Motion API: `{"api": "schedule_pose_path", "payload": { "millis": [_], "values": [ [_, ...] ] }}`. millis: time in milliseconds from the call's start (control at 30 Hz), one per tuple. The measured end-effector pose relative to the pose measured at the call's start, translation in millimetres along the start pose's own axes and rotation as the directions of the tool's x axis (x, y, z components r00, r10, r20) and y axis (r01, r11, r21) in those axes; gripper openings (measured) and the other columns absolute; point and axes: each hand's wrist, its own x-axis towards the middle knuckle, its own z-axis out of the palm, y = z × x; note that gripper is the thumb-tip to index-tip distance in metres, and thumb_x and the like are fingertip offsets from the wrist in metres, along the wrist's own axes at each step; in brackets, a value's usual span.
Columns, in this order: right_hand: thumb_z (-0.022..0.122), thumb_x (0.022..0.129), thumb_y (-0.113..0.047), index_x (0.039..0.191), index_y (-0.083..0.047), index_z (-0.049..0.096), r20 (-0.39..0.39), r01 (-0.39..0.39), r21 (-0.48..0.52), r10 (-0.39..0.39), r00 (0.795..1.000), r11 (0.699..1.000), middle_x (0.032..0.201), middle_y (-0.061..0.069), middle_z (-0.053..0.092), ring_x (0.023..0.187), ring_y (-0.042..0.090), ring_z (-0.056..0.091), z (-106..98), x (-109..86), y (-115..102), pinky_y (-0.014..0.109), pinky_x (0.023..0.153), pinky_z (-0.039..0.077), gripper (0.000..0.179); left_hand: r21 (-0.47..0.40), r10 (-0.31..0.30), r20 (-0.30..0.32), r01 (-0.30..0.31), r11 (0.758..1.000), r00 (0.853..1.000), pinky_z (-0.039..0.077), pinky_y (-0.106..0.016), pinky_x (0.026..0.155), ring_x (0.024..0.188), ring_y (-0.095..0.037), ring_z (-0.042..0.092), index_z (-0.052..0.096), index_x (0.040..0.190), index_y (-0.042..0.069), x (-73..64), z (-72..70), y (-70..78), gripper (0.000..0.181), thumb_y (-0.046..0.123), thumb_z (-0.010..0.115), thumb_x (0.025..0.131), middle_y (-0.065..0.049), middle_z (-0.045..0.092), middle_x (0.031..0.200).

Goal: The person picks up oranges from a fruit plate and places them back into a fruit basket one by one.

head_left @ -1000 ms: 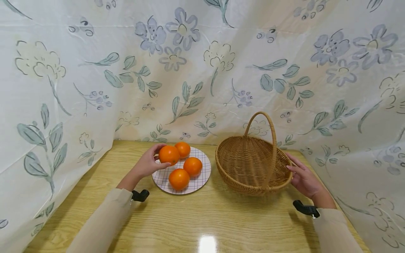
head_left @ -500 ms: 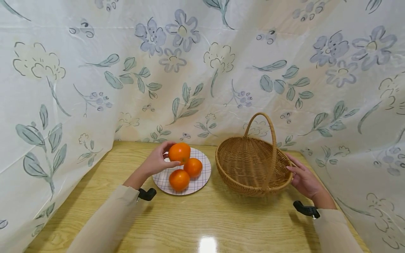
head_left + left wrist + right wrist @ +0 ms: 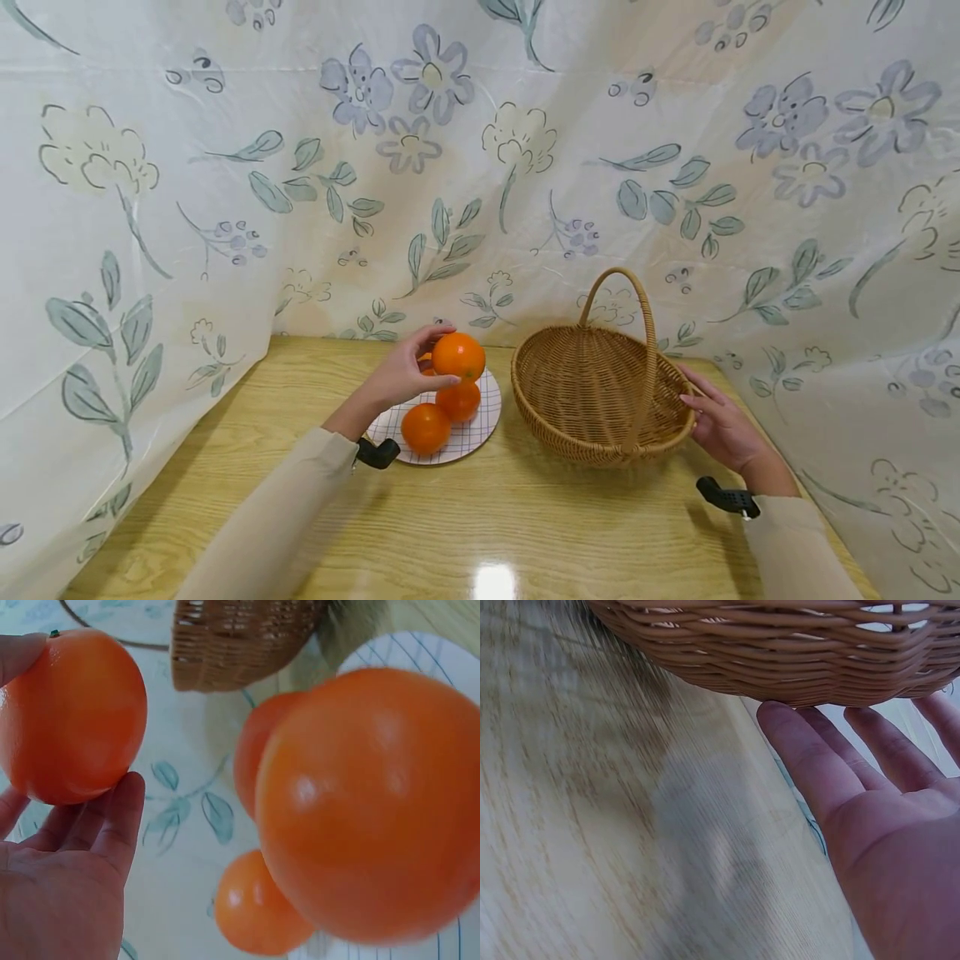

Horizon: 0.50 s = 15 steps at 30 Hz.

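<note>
Above the plate (image 3: 480,417), left hand (image 3: 401,379) grips an orange (image 3: 458,356); right hand's (image 3: 720,429) straight fingers (image 3: 810,757) touch the basket (image 3: 600,392).

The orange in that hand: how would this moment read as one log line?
left hand: holds orange above plate | right hand: flat against basket | plate: other oranges

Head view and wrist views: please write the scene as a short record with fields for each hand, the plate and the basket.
left hand: holds one orange lifted above the plate
right hand: open, fingers straight against the basket's outer wall
plate: checked, white, three oranges on it, one mostly hidden
basket: wicker, with handle, on the wooden table, nothing visible inside
</note>
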Motion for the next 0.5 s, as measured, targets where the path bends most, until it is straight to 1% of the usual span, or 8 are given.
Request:
{"api": "schedule_pose_path", "payload": {
  "millis": [100,233,367,500],
  "values": [
    [0.033,0.11,-0.003,0.166,-0.017,0.016,0.002,-0.001,-0.009,0.001,1.0,1.0,0.143,-0.01,0.057,0.122,0.009,0.065,1,0.2,-1,0.03,0.094,0.059,0.06,0.002,-0.008,0.001,0.008,1.0,1.0,0.05,-0.045,0.11,0.128,-0.028,0.058,0.05,0.146,0.019,4.9,5.9,4.4,0.075,0.019,0.088,0.082,-0.004,0.057,0.141],
    [0.032,0.11,-0.002,0.166,-0.016,0.016,0.022,0.009,-0.007,-0.009,1.0,1.0,0.144,-0.01,0.056,0.123,0.009,0.064,0,0.4,-1,0.03,0.094,0.059,0.06,-0.013,-0.004,0.006,0.004,1.0,1.0,0.051,-0.044,0.109,0.126,-0.027,0.059,0.052,0.144,0.022,12.1,14.0,9.1,0.071,0.019,0.087,0.082,-0.005,0.059,0.138],
    [0.03,0.11,-0.001,0.166,-0.015,0.014,0.044,0.021,0.001,-0.021,0.999,1.0,0.145,-0.009,0.056,0.124,0.009,0.064,-1,0.6,1,0.031,0.095,0.058,0.06,-0.042,-0.005,0.006,0.006,0.999,1.0,0.053,-0.041,0.106,0.123,-0.026,0.059,0.054,0.141,0.022,19.6,20.6,13.5,0.069,0.018,0.088,0.081,-0.005,0.059,0.137],
    [0.03,0.11,-0.001,0.165,-0.017,0.017,0.046,0.017,0.018,-0.018,0.999,1.0,0.144,-0.01,0.057,0.124,0.01,0.064,-2,0.6,1,0.031,0.095,0.058,0.059,-0.054,-0.002,0.006,0.002,0.999,1.0,0.056,-0.039,0.102,0.12,-0.026,0.06,0.055,0.142,0.019,27.8,26.4,17.9,0.07,0.018,0.088,0.08,-0.004,0.059,0.137]
  ]
}}
